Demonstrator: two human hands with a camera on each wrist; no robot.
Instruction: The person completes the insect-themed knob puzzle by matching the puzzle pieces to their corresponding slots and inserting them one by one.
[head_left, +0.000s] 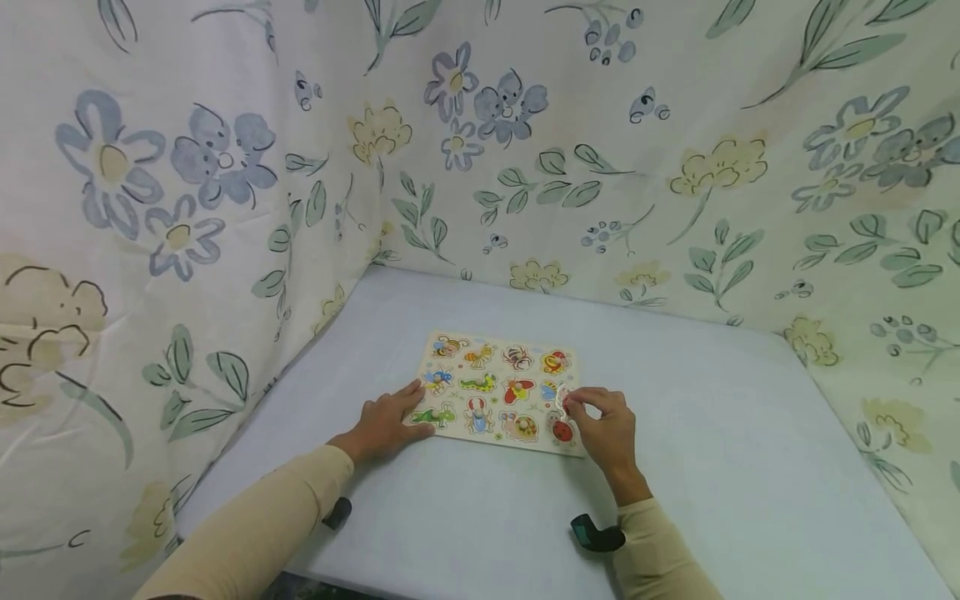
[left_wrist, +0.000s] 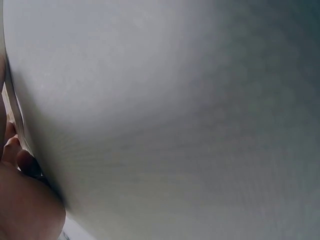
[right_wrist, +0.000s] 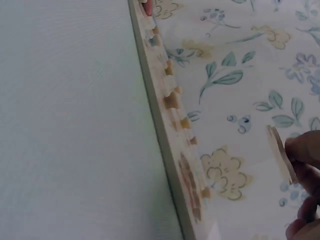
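A pale wooden insect puzzle board (head_left: 453, 398) lies on the table, with several colourful bug pieces in rows. My left hand (head_left: 386, 423) rests at its left side, fingers on the edge and thumb by the front corner. In the left wrist view only part of the left hand (left_wrist: 30, 205) shows at the lower left. Over the board's right side, my right hand (head_left: 609, 425) pinches a thin wooden puzzle piece (right_wrist: 280, 155) between thumb and fingers. The piece is tilted up on edge, clear of the board in the right wrist view. Just below it is a red ladybug picture (head_left: 561, 431).
A white cloth covers the table (head_left: 712, 442). Flower-printed curtains (head_left: 525, 208) hang behind it and along both sides. Dark wrist-camera mounts (head_left: 597, 533) sit under the sleeves.
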